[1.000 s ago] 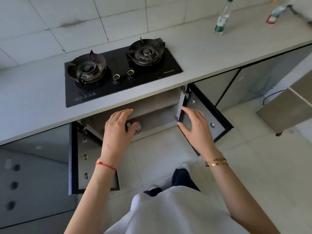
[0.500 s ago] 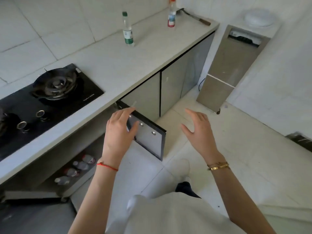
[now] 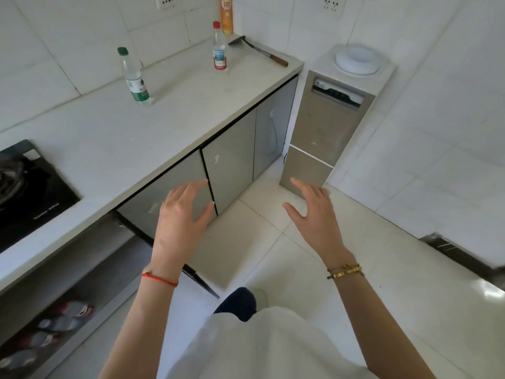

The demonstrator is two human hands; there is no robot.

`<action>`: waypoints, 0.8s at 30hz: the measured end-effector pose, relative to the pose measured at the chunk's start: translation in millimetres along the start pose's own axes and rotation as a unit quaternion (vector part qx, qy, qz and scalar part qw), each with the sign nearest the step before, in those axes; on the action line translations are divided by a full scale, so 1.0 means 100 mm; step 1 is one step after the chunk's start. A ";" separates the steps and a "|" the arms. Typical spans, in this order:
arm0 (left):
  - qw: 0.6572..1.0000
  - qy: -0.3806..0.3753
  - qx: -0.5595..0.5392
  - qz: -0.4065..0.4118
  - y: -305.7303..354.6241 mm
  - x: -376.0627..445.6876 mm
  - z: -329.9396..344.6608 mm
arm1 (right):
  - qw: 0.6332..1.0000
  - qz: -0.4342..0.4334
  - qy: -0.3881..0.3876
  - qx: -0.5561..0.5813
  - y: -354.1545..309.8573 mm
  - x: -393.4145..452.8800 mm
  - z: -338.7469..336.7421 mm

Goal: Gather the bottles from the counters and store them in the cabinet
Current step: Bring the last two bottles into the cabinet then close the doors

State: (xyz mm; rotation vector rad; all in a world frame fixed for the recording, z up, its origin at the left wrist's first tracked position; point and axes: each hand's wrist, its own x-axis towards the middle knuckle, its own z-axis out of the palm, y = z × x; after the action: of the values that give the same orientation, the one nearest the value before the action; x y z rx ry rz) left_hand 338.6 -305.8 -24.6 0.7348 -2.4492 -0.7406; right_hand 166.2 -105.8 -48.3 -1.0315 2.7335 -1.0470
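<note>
White table [image 3: 175, 110] carries green-capped clear bottle [image 3: 134, 75], red-capped clear bottle [image 3: 219, 46]; left hand [image 3: 181, 217], right hand [image 3: 314, 212] empty, fingers [image 3: 191, 187] spread.

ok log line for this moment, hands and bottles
left hand: empty, open | right hand: empty, open | green-cap bottle, red-cap bottle: upright on counter | cabinet door: open

A: Which bottles stand on the counter [image 3: 175, 116]?
B: A clear green-capped bottle [image 3: 134, 77] mid-counter, a clear red-capped bottle [image 3: 219, 47] nearer the far end, and an orange bottle [image 3: 226, 15] at the wall. All upright.
A: And the cabinet [image 3: 82, 272]?
B: Open; several blurred bottles [image 3: 52, 328] inside.
</note>
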 end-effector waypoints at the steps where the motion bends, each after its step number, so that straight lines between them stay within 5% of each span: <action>1: 1.000 0.000 0.001 -0.006 0.00 0.10 0.05 | 1.000 0.000 -0.004 0.002 0.05 0.13 0.01; 24: 0.988 0.108 0.056 -0.096 -0.66 3.68 0.76 | 0.986 -0.145 -0.073 0.033 0.22 4.55 0.90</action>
State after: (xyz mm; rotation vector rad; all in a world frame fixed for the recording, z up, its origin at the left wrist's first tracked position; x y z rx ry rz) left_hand 45.2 -549.4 -18.6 1.0499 -2.2580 -0.5610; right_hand -177.6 -418.0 -44.0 -1.4646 2.4673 -1.0382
